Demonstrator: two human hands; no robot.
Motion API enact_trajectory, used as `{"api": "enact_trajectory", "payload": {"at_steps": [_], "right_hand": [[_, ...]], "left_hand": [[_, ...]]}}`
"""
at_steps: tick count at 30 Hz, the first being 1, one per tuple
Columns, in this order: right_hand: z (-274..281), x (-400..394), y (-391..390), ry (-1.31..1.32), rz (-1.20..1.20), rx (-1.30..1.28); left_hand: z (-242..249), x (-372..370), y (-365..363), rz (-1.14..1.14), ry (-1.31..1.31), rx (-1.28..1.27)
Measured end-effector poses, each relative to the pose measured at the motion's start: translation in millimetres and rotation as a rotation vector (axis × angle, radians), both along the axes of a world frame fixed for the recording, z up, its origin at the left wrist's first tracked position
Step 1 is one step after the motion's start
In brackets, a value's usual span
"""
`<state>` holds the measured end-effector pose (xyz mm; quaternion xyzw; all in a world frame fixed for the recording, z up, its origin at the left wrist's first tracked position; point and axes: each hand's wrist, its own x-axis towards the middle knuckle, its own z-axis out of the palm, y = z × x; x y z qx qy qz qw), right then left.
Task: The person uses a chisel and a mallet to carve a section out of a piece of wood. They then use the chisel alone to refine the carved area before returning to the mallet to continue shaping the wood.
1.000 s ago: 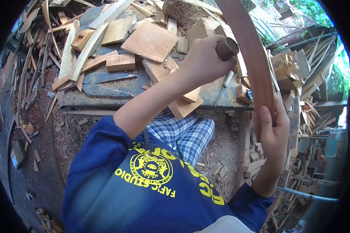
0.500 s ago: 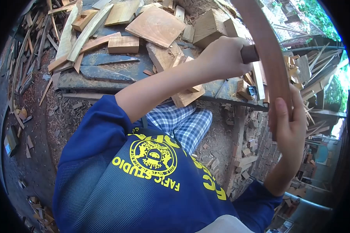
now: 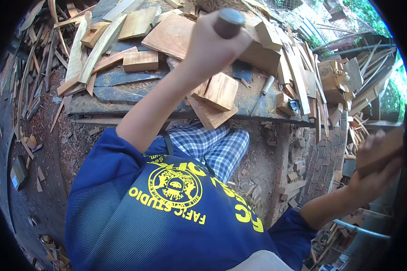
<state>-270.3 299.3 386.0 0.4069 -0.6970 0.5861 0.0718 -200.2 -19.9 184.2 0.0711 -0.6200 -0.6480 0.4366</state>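
Observation:
My left hand [image 3: 215,47] is a fist raised over the bench, wrapped round a thick round handle [image 3: 229,22] whose grey end faces me. The rest of that tool is hidden behind the hand. Out at the far right, my right hand [image 3: 375,178] grips a brown piece of wood [image 3: 382,153], blurred and partly cut off by the dark image edge. Below my left hand lie a pale wood block [image 3: 221,91] and a flat brown board [image 3: 169,36]. A thin tool with a grey handle [image 3: 268,85] rests on the bench.
The dark workbench [image 3: 126,95] carries several blocks, boards and sawdust. A small black object [image 3: 294,105] sits by a block near its front edge. Offcuts pile up at left [image 3: 36,67] and right [image 3: 375,77]. My checked trousers [image 3: 221,144] are under the bench edge.
My left hand has moved up and left with the handle, away from the wood. My right hand has swung right and down with the wood, which now shows only in part.

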Motion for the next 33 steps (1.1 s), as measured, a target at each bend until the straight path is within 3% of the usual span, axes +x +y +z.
{"api": "enact_trajectory", "payload": {"at_steps": [2,4,9,11,18,33], "right_hand": [[-18.0,12.6,9.7,-0.033,-0.006,-0.056],[-28.9,22.5,20.2,-0.041,-0.189,-0.272],[-52.4,35.4,58.7,-0.093,-0.163,-0.337],[-62.8,37.1,71.1,-0.102,-0.03,-0.325],[-65.7,40.1,122.4,-0.079,-0.071,-0.421],[-92.0,42.5,134.9,-0.043,-0.087,-0.63]], "left_hand": [[0.2,8.7,-9.6,0.002,0.033,0.095],[3.6,13.3,-10.6,0.001,0.036,0.122],[4.3,13.1,-1.6,0.03,0.051,0.05],[0.2,9.0,0.4,0.007,0.004,0.047],[3.1,8.6,12.0,0.016,-0.052,0.072],[7.5,-3.2,30.7,0.069,-0.062,-0.01]]}}
